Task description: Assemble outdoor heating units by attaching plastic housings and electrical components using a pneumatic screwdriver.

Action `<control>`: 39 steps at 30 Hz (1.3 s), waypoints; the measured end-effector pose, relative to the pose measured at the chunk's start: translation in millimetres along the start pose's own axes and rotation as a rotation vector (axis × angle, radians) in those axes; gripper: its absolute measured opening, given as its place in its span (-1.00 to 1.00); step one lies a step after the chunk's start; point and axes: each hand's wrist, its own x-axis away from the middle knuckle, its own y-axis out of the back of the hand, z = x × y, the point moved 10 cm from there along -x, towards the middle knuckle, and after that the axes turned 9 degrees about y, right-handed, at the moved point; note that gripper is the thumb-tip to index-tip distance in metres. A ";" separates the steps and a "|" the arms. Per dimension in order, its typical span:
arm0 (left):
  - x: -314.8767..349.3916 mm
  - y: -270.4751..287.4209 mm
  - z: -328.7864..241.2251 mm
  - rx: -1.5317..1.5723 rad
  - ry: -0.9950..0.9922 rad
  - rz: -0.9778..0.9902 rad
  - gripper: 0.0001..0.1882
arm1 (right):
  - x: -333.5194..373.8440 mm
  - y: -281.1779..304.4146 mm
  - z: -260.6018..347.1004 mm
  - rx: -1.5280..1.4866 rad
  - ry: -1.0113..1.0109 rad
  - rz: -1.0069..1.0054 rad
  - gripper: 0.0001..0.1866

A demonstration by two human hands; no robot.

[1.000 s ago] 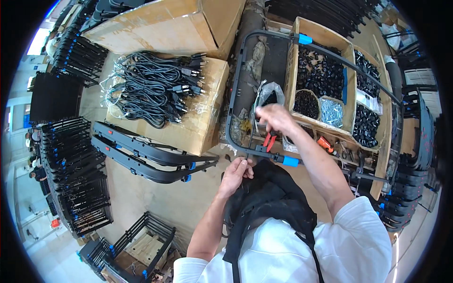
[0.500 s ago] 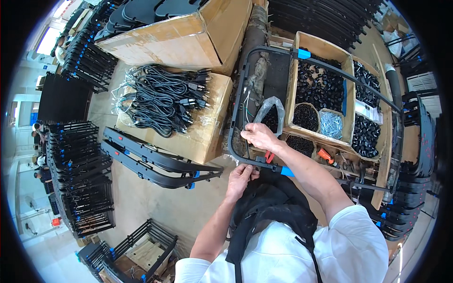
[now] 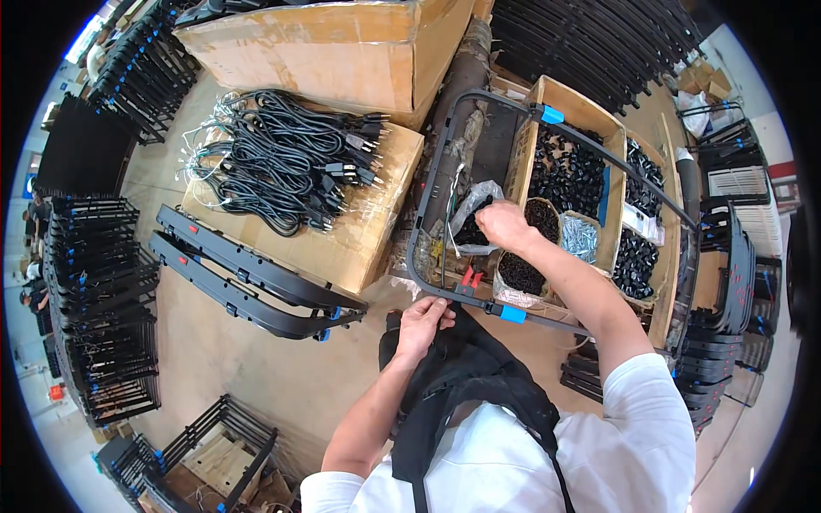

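A black tubular frame (image 3: 418,224) with blue clips lies across the bench. At its near left corner is my left hand (image 3: 422,325), thumb and fingers pinched together; what they hold is hidden. My right hand (image 3: 505,224) reaches over the frame to a clear plastic bag (image 3: 484,191) of small black parts, its fingertips down at the contents and out of sight. A thin cable with a white end (image 3: 454,250) hangs inside the frame's left side. Close to the near bar sits a red-handled tool (image 3: 469,278).
Wooden trays (image 3: 617,141) hold black caps, small dark parts and silver screws (image 3: 579,238). Left of the bench, bundled black power cords (image 3: 286,162) lie on a cardboard box (image 3: 385,205). Two curved black rails (image 3: 248,286) lean beside it. Stacked black frames (image 3: 98,299) stand farther left.
My right hand has left the frame's left side and moved right to the plastic bag. My left hand stays by the near corner, still pinched. The view has shifted slightly.
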 end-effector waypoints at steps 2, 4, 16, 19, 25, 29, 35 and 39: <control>-1.7 1.2 1.2 -0.002 0.007 -0.003 -0.73 | -12.9 -32.1 10.1 0.035 0.076 0.142 -0.85; -4.1 2.5 3.2 -0.007 0.015 -0.006 -0.73 | -17.5 -47.5 20.8 -0.027 0.143 0.127 -0.83; -5.7 0.7 5.6 -0.028 0.025 0.018 -0.71 | -10.3 -24.1 21.2 -0.162 0.104 0.112 -0.71; -9.0 3.9 3.7 -0.079 -0.036 0.019 -0.72 | 4.3 1.0 4.2 -0.488 -0.119 -0.054 -0.76; -7.8 4.0 -3.8 -0.160 0.011 0.053 -0.69 | 24.6 16.8 10.7 -0.552 -0.240 -0.056 -0.77; -7.7 4.1 -4.8 -0.195 0.056 0.077 -0.69 | 34.8 23.0 17.5 -0.382 -0.211 -0.148 -0.83; -11.6 3.6 -4.4 -0.219 0.099 0.113 -0.71 | 38.4 33.5 20.8 -0.189 -0.270 -0.322 -0.78; -14.5 3.5 -2.4 -0.219 0.117 0.129 -0.74 | 48.5 23.9 12.9 -0.147 -0.333 -0.325 -0.81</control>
